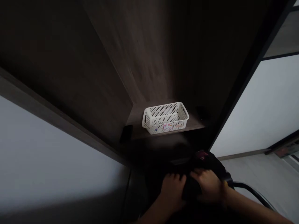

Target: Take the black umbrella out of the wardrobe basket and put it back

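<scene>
My left hand [173,190] and my right hand [206,186] both grip a black corded appliance [210,163], whose exact kind is hard to tell in the dim light. A small red mark shows near its top. Its black cord [252,192] runs off towards the lower right. My fingers hide much of the dark body. Well above my hands, a white perforated plastic basket [165,123] with a small sticker on its front sits on a dark wooden shelf [193,124]. Neither hand touches it.
Dark wood panels [149,53] of a tall cabinet surround the shelf. A pale wall [46,149] fills the lower left. A white panel in a black frame [259,109] stands at the right, above a light floor [254,168].
</scene>
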`<state>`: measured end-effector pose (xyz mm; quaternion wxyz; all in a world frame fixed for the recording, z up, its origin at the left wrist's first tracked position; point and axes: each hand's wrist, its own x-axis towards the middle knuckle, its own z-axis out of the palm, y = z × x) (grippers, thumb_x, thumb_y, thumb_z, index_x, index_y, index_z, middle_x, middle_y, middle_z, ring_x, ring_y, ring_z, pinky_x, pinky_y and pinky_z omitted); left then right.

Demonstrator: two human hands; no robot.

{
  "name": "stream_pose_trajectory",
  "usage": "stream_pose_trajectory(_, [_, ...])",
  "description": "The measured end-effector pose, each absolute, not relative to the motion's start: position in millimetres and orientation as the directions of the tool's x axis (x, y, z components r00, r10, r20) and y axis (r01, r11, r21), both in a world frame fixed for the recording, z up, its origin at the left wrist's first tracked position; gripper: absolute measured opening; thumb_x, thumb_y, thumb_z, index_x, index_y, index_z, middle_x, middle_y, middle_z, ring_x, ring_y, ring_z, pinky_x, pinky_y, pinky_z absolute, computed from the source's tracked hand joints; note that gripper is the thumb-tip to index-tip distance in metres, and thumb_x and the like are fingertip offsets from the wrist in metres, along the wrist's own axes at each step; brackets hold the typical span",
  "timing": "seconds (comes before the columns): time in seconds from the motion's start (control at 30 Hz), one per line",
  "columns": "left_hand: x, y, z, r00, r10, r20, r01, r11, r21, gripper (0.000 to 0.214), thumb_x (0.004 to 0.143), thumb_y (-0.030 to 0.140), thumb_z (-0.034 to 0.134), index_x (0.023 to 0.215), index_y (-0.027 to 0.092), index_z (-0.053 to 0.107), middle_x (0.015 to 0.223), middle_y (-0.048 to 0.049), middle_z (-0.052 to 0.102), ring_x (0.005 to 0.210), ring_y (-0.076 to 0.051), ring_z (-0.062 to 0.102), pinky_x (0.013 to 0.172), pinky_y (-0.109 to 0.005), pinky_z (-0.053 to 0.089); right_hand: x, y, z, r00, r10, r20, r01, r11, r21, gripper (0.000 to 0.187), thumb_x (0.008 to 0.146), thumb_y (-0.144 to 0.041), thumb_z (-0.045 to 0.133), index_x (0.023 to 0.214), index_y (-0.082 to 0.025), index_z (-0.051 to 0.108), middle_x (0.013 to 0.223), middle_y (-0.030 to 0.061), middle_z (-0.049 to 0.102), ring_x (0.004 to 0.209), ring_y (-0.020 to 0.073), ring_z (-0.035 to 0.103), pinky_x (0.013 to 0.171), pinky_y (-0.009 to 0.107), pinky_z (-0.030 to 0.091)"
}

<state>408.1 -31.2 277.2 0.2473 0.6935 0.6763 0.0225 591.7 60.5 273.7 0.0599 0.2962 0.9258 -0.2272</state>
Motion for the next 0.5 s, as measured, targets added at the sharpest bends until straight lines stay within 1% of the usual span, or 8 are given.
stream_pose_trajectory(0.1, [428,-55,244,0.154,0.860,-0.486,0.921,0.052,0.385,0.081,0.062,0.038,0.080,0.139,0.025,0.059,0.126,-0.0199,0.064,0.118,-0.044,0.058,0.107,-0.062,0.038,616,37,239,-0.800,0.458,-0.388,0.600,0.632,-0.491,0.068,0.056,-0.044,0.077,0.120,-0.024,0.068,0.113,0.0119,0.069,0.102,0.0388,0.067,0.091,0.050,0.056])
stream_pose_trajectory(0.17, [435,-61,228,0.164,0.824,-0.543,0.924,0.065,0.377,0.069,0.075,0.040,0.069,0.141,0.025,0.058,0.132,-0.0206,0.061,0.128,-0.043,0.053,0.112,-0.063,0.032,630,41,228,-0.849,0.367,-0.380,0.528,0.605,-0.596,0.082,0.058,-0.051,0.078,0.135,-0.024,0.062,0.129,0.0148,0.063,0.119,0.0407,0.060,0.103,0.053,0.051])
stream_pose_trajectory(0.23, [436,-62,220,0.166,0.819,-0.550,0.926,0.062,0.372,0.072,0.078,0.041,0.066,0.147,0.028,0.052,0.139,-0.0189,0.057,0.135,-0.042,0.046,0.116,-0.063,0.026,642,65,232,-0.883,0.421,-0.208,0.443,0.603,-0.663,0.096,0.066,-0.057,0.076,0.151,-0.023,0.047,0.149,0.0167,0.048,0.137,0.0394,0.046,0.114,0.054,0.041])
stream_pose_trajectory(0.27, [435,-62,218,0.172,0.820,-0.545,0.926,0.053,0.373,0.080,0.075,0.044,0.070,0.151,0.030,0.048,0.142,-0.0179,0.054,0.137,-0.042,0.044,0.118,-0.063,0.024,647,83,238,-0.832,0.552,-0.058,0.447,0.606,-0.658,0.094,0.075,-0.058,0.070,0.156,-0.022,0.039,0.155,0.0165,0.041,0.143,0.0373,0.039,0.118,0.055,0.035])
stream_pose_trajectory(0.33, [431,-59,219,0.193,0.821,-0.537,0.923,0.034,0.384,0.102,0.061,0.049,0.081,0.154,0.032,0.043,0.146,-0.0159,0.051,0.139,-0.044,0.040,0.120,-0.062,0.020,655,126,256,-0.502,0.802,0.325,0.532,0.582,-0.615,0.080,0.091,-0.053,0.053,0.160,-0.022,0.027,0.158,0.0160,0.033,0.147,0.0327,0.031,0.122,0.055,0.029])
stream_pose_trajectory(0.4, [427,-58,223,0.209,0.823,-0.529,0.916,0.025,0.401,0.109,0.055,0.052,0.084,0.154,0.034,0.042,0.146,-0.0141,0.051,0.139,-0.043,0.040,0.122,-0.061,0.019,660,171,274,-0.126,0.799,0.588,0.627,0.524,-0.577,0.082,0.094,-0.050,0.048,0.162,-0.017,0.016,0.160,0.0179,0.025,0.150,0.0320,0.025,0.122,0.055,0.029])
stream_pose_trajectory(0.43, [427,-57,225,0.210,0.827,-0.522,0.913,0.025,0.407,0.107,0.056,0.053,0.084,0.154,0.035,0.043,0.145,-0.0134,0.052,0.139,-0.042,0.040,0.122,-0.060,0.019,661,191,280,-0.019,0.755,0.655,0.666,0.498,-0.555,0.087,0.093,-0.051,0.048,0.162,-0.012,0.013,0.161,0.0208,0.021,0.150,0.0343,0.023,0.121,0.056,0.029])
stream_pose_trajectory(0.5, [426,-57,225,0.215,0.831,-0.513,0.910,0.020,0.415,0.107,0.057,0.054,0.082,0.154,0.035,0.042,0.145,-0.0127,0.053,0.139,-0.041,0.040,0.123,-0.059,0.018,659,222,284,0.055,0.719,0.693,0.704,0.464,-0.538,0.087,0.090,-0.052,0.048,0.159,-0.008,0.018,0.156,0.0243,0.026,0.147,0.0372,0.026,0.118,0.058,0.033])
